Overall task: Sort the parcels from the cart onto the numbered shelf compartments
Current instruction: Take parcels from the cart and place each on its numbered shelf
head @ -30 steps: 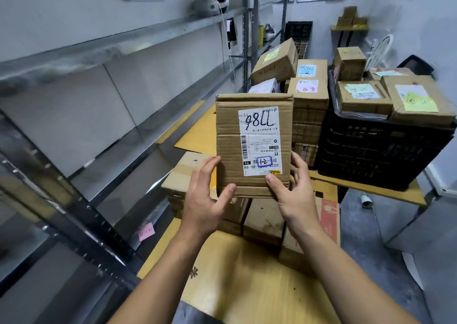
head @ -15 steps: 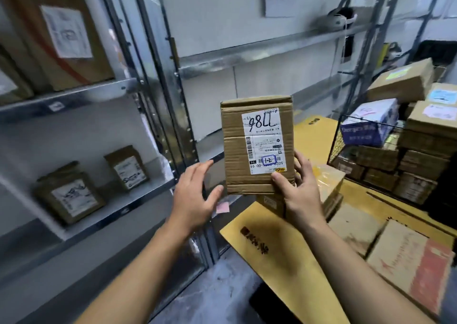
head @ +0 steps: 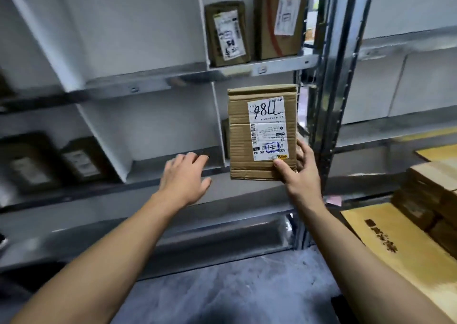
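A brown cardboard parcel (head: 241, 135) with a white label stands upright in front of the grey metal shelf (head: 153, 83). The label shows handwritten digits and a blue-circled mark. My right hand (head: 295, 172) grips the parcel's lower right corner, thumb on the front face. My left hand (head: 184, 177) hovers to the left of the parcel with fingers spread, touching nothing. White dividers split the shelf into compartments; the one behind my left hand holds nothing that I can see. A dark parcel edge (head: 225, 135) peeks out behind the held parcel.
Two parcels (head: 227, 33) (head: 279, 17) stand on the upper shelf level. Two blurred parcels (head: 81, 160) (head: 27, 165) sit in the lower left compartment. A steel upright (head: 329, 101) stands right of the parcel. Flattened cardboard (head: 395, 244) and stacked boxes (head: 435, 195) lie at right.
My view swung left from the cart to the shelf compartments. My left hand let go of the parcel and moved away to the left; my right hand alone carries it toward the shelf.
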Available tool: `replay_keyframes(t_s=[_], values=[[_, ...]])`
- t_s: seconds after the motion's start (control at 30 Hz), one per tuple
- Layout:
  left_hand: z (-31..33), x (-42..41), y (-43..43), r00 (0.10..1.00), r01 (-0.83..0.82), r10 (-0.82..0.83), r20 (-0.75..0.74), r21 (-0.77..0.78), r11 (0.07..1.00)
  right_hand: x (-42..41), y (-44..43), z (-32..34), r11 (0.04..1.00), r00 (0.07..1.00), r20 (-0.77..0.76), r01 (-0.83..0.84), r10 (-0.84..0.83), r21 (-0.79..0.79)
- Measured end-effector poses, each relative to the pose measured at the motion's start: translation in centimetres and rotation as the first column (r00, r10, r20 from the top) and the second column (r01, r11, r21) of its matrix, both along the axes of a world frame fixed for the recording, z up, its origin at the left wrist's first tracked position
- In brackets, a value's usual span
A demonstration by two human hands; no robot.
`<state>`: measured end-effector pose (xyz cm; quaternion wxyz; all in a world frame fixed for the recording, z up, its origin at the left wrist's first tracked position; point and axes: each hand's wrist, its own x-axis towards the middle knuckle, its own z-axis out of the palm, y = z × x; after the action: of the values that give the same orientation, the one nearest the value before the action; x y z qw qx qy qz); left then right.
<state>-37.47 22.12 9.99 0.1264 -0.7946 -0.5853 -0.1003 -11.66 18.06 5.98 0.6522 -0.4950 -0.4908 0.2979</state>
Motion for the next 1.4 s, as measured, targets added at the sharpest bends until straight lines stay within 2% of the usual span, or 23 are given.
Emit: replay_keyframes(t_s=[0.2,0.37,0.57,0.8,1.0,1.17,1.27,1.4], values=[[2.7,-11.4,-3.4,0.964,-0.262,0.259,0.055,0.066,0.963,-11.8,1.4,2.1,0.973,0.974,-0.007,-0.225,0.226,0.052],[3.3,-18.6,-5.5,0.917,-0.397,0.393,0.074,0.056,0.916,-19.3,3.5,3.6,0.941,0.945,0.018,-0.327,0.327,0.086],[4.1,-26.6,-5.4,0.866,-0.499,0.493,0.083,0.067,0.864,-28.3,6.9,6.0,0.885,0.894,0.017,-0.446,0.447,0.133],[7.2,-34.3,-1.7,0.822,-0.569,0.561,0.095,0.173,0.804,-38.7,12.5,10.3,0.807,0.832,0.011,-0.541,0.554,0.236],[8.9,-40.3,1.4,0.8,-0.598,0.585,0.131,0.237,0.765,-46.2,17.7,12.7,0.773,0.812,0.016,-0.562,0.584,0.294],[9.0,-45.1,3.2,0.786,-0.617,0.599,0.152,0.251,0.746,-51.5,20.8,14.7,0.779,0.835,0.025,-0.524,0.55,0.344],[9.1,-48.4,5.1,0.788,-0.615,0.593,0.164,0.245,0.75,-54.7,22.6,16.2,0.767,0.838,0.049,-0.52,0.544,0.376],[10.0,-52.6,8.4,0.818,-0.575,0.554,0.156,0.257,0.776,-58.7,24.9,18.2,0.8,0.889,0.106,-0.448,0.445,0.399]])
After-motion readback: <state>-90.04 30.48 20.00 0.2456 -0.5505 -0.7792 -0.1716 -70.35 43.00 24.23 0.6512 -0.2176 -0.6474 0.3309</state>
